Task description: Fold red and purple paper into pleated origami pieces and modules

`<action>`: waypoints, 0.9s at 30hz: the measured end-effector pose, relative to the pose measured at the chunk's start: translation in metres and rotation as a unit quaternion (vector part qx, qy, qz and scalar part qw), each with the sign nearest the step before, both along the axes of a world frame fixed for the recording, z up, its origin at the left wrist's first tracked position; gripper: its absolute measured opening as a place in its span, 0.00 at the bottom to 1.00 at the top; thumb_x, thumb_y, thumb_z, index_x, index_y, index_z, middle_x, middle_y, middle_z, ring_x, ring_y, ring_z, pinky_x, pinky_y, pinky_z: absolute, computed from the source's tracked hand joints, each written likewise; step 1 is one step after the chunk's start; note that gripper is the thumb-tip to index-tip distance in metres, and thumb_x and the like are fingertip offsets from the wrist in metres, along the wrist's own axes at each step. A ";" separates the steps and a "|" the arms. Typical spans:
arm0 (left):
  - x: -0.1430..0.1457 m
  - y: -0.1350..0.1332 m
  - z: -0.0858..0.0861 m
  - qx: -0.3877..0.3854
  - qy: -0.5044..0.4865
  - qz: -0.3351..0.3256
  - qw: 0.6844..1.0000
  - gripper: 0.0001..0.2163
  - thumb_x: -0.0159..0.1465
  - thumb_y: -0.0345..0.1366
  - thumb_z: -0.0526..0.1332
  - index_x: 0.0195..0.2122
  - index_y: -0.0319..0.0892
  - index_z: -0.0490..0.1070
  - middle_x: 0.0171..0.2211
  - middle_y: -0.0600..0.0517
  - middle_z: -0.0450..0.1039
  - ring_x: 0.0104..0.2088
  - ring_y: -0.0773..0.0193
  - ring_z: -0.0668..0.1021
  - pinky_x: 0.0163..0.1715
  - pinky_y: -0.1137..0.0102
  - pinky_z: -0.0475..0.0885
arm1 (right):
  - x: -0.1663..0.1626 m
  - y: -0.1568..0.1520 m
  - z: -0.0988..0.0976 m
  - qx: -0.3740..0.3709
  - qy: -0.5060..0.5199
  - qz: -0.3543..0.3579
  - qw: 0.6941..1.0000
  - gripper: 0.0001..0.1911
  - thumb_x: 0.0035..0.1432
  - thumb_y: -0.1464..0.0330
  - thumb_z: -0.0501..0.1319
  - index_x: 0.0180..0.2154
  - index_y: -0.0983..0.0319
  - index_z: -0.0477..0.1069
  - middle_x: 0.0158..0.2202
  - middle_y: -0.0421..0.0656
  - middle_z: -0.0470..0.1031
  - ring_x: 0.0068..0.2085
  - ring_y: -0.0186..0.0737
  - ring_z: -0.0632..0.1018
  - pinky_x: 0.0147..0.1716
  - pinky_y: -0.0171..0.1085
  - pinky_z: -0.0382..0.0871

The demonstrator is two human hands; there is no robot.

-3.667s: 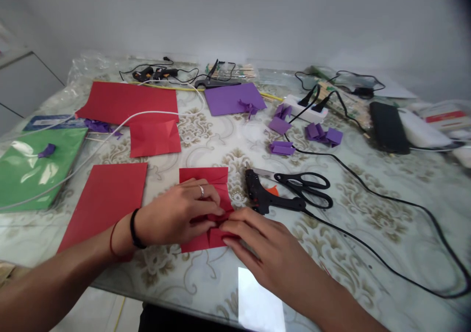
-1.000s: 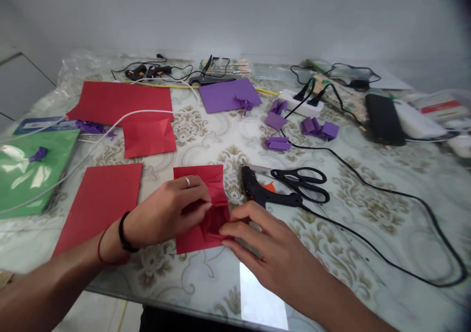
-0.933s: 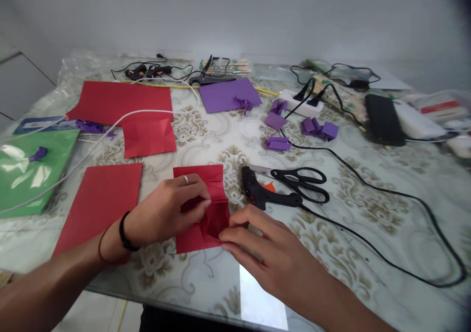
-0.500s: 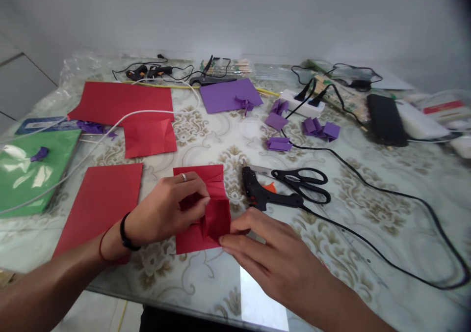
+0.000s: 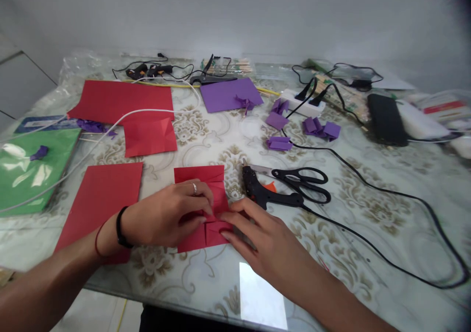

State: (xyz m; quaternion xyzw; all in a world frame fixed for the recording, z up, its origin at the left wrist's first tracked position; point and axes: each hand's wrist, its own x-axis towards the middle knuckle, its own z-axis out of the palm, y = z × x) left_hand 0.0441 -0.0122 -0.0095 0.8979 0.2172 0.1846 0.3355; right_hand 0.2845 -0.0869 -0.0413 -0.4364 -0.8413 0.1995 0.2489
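A folded sheet of red paper with crease lines lies on the table before me. My left hand, a ring on one finger, rests on its left half with the fingers curled and the tips at its middle. From the right, my right hand holds the paper's right edge, fingertips pressing a folded part down. Parts of the sheet are hidden under both hands. Just beyond my right hand lie a black glue gun and black-handled scissors.
More red paper lies at left, beside a green paper pack. Farther back are a purple sheet, purple folded pieces and a white power strip. A black cable loops across the right side.
The raised flap on the red paper's right side has been pressed flat. My right hand has moved slightly up and inward; my left fingers have shifted a little over the paper.
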 end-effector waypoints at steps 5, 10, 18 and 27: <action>-0.011 0.003 0.004 -0.003 0.018 -0.023 1.000 0.18 0.64 0.21 0.61 0.54 0.41 0.73 0.53 0.42 0.74 0.51 0.55 0.79 0.53 0.61 0.78 | 0.000 0.000 0.000 -0.011 0.001 0.003 1.000 0.11 0.73 0.70 0.56 0.52 0.61 0.73 0.47 0.49 0.74 0.42 0.44 0.80 0.43 0.47 0.82; -0.015 0.004 0.004 0.015 0.058 -0.006 0.998 0.19 0.65 0.25 0.64 0.57 0.40 0.71 0.54 0.41 0.73 0.51 0.54 0.79 0.52 0.59 0.77 | 0.000 0.000 0.002 -0.003 0.005 0.007 1.000 0.11 0.70 0.68 0.62 0.52 0.63 0.74 0.48 0.50 0.74 0.44 0.47 0.80 0.44 0.49 0.81; -0.013 0.003 0.007 0.056 0.063 -0.002 0.996 0.19 0.64 0.26 0.64 0.57 0.41 0.72 0.50 0.42 0.77 0.46 0.52 0.81 0.45 0.60 0.79 | 0.000 0.000 0.006 0.010 0.014 0.005 1.000 0.10 0.70 0.67 0.63 0.51 0.63 0.75 0.48 0.51 0.73 0.44 0.47 0.79 0.43 0.47 0.80; -0.012 0.004 0.010 0.068 0.052 0.015 0.996 0.16 0.66 0.28 0.62 0.55 0.41 0.72 0.48 0.43 0.78 0.45 0.53 0.82 0.44 0.62 0.78 | 0.004 0.000 0.009 0.034 0.019 0.002 0.999 0.13 0.71 0.63 0.62 0.52 0.63 0.73 0.49 0.51 0.74 0.46 0.48 0.79 0.43 0.46 0.80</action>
